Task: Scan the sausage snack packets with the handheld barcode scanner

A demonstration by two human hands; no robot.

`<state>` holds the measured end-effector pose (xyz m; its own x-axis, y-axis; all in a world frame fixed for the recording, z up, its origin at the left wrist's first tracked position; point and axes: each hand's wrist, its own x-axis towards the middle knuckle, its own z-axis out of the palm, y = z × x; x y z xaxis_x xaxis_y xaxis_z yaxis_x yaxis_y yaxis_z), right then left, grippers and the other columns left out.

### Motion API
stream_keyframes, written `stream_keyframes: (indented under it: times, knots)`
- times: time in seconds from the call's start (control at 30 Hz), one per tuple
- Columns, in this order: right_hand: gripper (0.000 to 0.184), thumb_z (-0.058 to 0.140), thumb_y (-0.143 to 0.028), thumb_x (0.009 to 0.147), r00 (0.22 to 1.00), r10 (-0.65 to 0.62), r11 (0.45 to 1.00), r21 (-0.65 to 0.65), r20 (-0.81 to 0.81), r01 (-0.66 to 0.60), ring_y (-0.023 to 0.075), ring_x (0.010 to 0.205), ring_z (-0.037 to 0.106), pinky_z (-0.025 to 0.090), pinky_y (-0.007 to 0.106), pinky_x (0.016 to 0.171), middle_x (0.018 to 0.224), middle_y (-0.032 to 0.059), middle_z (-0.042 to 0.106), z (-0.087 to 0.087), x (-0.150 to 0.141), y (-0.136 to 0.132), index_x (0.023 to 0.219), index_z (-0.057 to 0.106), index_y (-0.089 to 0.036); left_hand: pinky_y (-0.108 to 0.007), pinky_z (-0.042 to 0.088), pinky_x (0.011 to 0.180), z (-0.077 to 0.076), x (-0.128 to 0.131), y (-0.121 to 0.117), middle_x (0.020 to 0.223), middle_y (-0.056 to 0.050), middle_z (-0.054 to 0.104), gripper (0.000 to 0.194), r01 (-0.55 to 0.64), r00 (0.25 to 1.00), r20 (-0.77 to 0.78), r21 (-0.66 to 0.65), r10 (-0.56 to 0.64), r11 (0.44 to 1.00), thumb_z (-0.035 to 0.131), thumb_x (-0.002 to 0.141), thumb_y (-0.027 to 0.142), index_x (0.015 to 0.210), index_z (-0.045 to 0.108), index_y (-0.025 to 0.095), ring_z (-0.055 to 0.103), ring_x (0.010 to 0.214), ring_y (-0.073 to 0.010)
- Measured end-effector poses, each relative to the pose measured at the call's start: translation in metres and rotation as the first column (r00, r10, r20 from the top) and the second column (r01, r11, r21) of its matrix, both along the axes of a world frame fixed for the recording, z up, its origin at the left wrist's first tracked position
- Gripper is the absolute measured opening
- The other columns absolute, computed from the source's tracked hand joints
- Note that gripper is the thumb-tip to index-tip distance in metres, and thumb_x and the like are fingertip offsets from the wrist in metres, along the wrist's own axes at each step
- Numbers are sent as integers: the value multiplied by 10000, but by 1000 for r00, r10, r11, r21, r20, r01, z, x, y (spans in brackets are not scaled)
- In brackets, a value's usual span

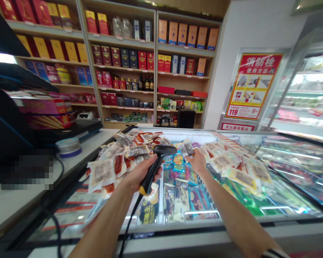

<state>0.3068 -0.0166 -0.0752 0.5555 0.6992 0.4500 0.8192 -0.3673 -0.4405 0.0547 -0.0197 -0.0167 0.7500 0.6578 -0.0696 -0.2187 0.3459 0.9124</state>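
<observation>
My left hand [145, 170] is wrapped round the handle of a black barcode scanner [164, 149] with a yellow-tipped base. Its cable runs down toward me. My right hand [197, 161] pinches a small clear food packet [186, 147] with dark contents, in front of the scanner's head. To the left lies a heap of vacuum-sealed food packets [118, 163], some reddish, some pale. A second pile of sealed packets [226, 161] spreads to the right of my right hand. Both piles rest on the glass top of a chest freezer [174, 215].
Bagged frozen goods [181, 195] show through the freezer glass. On the left are a counter [5, 208], a roll of tape [68, 147] and pink boxes [47, 113]. Shelves of boxed goods [123, 55] line the back, with a red poster [254, 86] and a glass-fronted cooler [307, 93] to the right.
</observation>
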Motion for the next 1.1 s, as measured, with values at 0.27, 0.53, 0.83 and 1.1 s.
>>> stream_keyframes:
  times: [0.27, 0.53, 0.83, 1.1]
  knots:
    - [443, 473, -465, 679, 989, -147, 980, -129, 29, 149, 201, 811, 550, 379, 271, 631, 848, 69, 578, 2, 24, -4, 1022, 448, -186, -172, 347, 349, 1, -9, 11, 497, 10, 497, 352, -115, 993, -35, -21, 114, 993, 471, 697, 477, 724, 517, 129, 456, 385, -68]
    - [471, 432, -439, 722, 962, -217, 976, 50, 168, 212, 219, 867, 532, 384, 289, 656, 1066, 112, 466, 17, 32, -17, 1127, 421, -198, -167, 351, 334, 5, -23, 18, 503, 3, 523, 360, -250, 968, -30, 4, 250, 968, 499, 679, 474, 757, 522, 123, 469, 373, -70]
    - [575, 333, -665, 652, 964, 264, 922, -288, -18, -258, 201, 709, 567, 382, 260, 568, 730, 88, 615, 6, -100, 23, 724, 612, -167, -172, 360, 333, 5, -24, 18, 492, 8, 522, 372, -249, 966, -55, 47, 252, 967, 490, 673, 494, 744, 528, 131, 469, 371, -73]
    - [534, 440, -492, 691, 945, 307, 929, -182, -115, -324, 182, 830, 557, 391, 260, 633, 882, 48, 614, 4, -123, 35, 1138, 389, -205, -166, 359, 335, 4, -22, 15, 460, 8, 505, 404, -214, 974, -61, 56, 218, 975, 494, 654, 518, 689, 534, 118, 466, 365, -70]
